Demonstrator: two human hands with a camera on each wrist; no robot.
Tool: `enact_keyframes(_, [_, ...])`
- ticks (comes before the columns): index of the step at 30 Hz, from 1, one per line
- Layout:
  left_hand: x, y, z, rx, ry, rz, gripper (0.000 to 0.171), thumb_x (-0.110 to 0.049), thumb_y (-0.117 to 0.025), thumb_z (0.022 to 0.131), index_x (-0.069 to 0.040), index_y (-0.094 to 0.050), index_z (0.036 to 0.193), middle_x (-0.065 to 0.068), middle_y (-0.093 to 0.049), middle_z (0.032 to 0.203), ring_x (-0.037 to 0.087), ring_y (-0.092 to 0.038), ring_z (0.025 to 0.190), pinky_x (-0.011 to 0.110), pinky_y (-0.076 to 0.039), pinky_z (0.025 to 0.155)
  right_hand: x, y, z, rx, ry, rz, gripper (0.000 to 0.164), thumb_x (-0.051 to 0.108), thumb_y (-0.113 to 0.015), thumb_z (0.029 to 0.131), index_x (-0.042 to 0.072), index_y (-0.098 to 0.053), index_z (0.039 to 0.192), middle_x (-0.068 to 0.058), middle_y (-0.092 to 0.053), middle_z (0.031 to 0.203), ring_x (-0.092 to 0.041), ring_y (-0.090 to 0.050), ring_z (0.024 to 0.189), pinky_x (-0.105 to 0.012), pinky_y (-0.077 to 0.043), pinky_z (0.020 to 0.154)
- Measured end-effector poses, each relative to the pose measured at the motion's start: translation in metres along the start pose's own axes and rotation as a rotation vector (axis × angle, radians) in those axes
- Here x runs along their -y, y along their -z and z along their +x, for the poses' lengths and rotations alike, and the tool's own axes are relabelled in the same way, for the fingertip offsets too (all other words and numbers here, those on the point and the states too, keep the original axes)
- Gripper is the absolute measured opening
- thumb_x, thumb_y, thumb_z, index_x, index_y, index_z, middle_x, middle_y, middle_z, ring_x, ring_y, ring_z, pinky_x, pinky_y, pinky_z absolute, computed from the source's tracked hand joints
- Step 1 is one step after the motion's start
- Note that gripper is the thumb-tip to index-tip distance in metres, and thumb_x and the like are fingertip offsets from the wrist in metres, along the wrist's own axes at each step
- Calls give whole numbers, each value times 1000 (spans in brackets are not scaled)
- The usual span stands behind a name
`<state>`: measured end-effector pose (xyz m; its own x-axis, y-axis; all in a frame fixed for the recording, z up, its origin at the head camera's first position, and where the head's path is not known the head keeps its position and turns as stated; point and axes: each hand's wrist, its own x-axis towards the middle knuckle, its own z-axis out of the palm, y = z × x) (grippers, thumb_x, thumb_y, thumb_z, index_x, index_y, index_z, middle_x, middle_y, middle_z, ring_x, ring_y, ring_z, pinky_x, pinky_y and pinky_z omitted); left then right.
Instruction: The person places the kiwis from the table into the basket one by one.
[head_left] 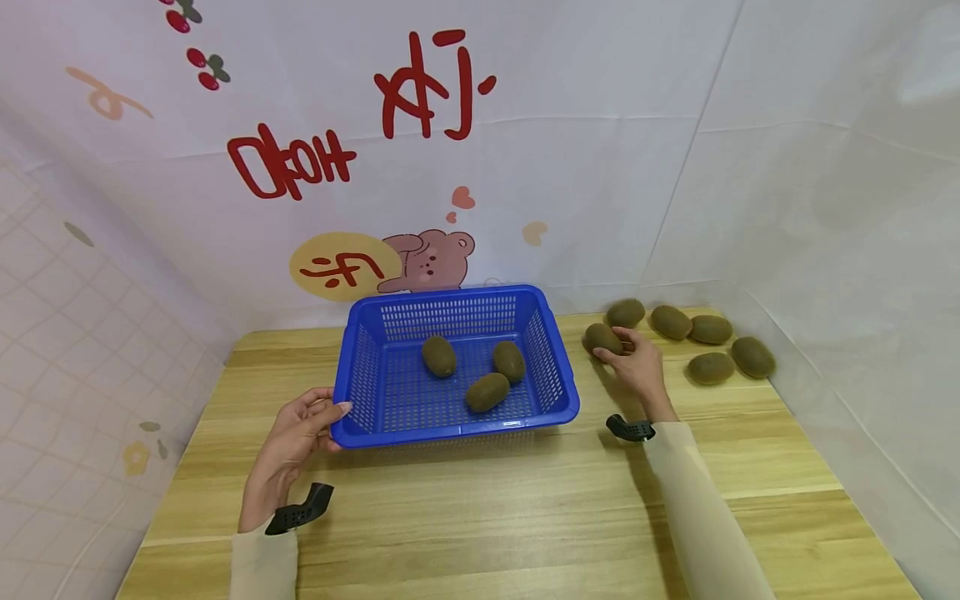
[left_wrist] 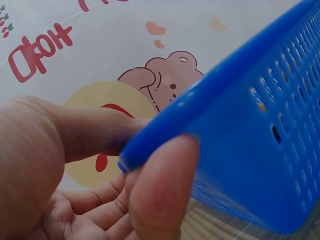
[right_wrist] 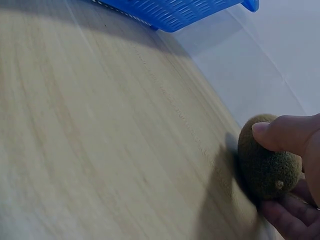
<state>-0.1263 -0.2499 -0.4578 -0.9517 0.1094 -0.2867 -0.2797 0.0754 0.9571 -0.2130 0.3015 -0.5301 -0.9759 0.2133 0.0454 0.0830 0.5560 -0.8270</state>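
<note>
In the head view a blue plastic basket [head_left: 457,431] with slotted walls holds three brown kiwis, one kiwi [head_left: 438,357] apart and two close together at the right. My left hand [head_left: 303,425] pinches the basket's left front corner rim; the left wrist view shows thumb and finger on either side of the rim [left_wrist: 165,120]. To the basket's right, my right hand [head_left: 636,363] grips a kiwi [head_left: 602,339] between thumb and fingers. That fuzzy kiwi [right_wrist: 265,160] is close to the tabletop in the right wrist view; whether it touches the wood I cannot tell.
Several more kiwis lie at the table's back right, among them a kiwi [head_left: 626,313] just behind the held one and a kiwi [head_left: 753,357] by the right wall. White printed sheeting [head_left: 600,183] rises behind the wooden table [head_left: 465,517] and along both sides.
</note>
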Motion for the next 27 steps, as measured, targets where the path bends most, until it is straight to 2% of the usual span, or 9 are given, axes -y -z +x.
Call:
enact_keyframes(11, [0, 0, 0, 2, 2, -3, 52, -16, -64, 102, 8, -38, 140, -9, -75, 94, 8, -70, 70, 22, -59, 53, 0, 3, -2, -19, -23, 10, 68, 40, -81, 88, 7, -57, 143, -24, -63, 138, -42, -63, 124, -54, -56, 100])
enact_keyframes(17, [1, 1, -1, 1, 9, -10, 53, -16, -65, 102, 8, -38, 140, -9, -76, 95, 9, -72, 71, 22, -59, 53, 3, 5, -3, -10, -39, 36, 69, 43, -81, 87, 10, -58, 143, -23, -61, 142, -42, -62, 127, -54, -55, 103])
enact_keyframes(27, [0, 0, 0, 3, 17, -21, 49, -18, -66, 102, 4, -41, 137, -9, -76, 96, 9, -72, 73, 22, -60, 55, 20, 11, -4, -34, 19, 41, 65, 45, -81, 87, 13, -61, 140, -19, -66, 136, -39, -66, 122, -50, -56, 100])
